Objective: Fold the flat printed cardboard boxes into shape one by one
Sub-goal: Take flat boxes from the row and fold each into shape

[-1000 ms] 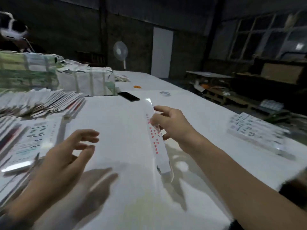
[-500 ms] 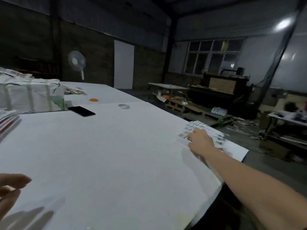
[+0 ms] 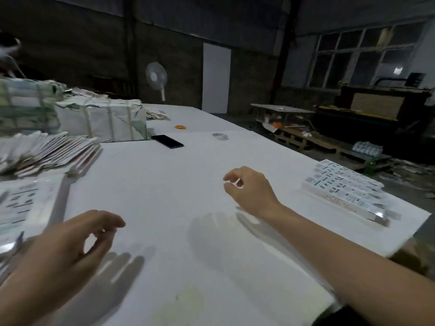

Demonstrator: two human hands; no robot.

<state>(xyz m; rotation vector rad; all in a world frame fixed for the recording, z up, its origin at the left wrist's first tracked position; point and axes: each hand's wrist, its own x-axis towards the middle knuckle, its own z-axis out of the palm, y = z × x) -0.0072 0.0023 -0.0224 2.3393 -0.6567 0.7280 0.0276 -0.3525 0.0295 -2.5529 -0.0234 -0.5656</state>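
Far left of the frame: fanned flats (image 3: pixel 47 149) above, one printed flat (image 3: pixel 21 205) lying below at the left edge. Behind, upper left, strapped bundles (image 3: pixel 103 121). Nearby on the table (image 3: pixel 164 184): a phone (image 3: pixel 167 141), a tape ring (image 3: pixel 220 136), an orange ring (image 3: pixel 180 127).

Lower left: left hand (image 3: pixel 66 250) hovering above the table, fingers loosely curled, grasping nothing, just right of the printed flat.

Centre right: right hand (image 3: pixel 251 189) also raised, fingers relaxed and slightly bent, empty. A second ago pinching a long folded box; half a second ago reaching to the row at the right; now back over the middle of the table, released.

Right edge of the frame: folded boxes (image 3: pixel 343 187) lined up in a row near the table corner, well apart from both hands.

Meaning, as a judgement: one box probably finished and set down with the row, cycle closed. Next step likely a fresh flat from the left pile, nearest the left hand. Both hands free for it, nothing in the way.
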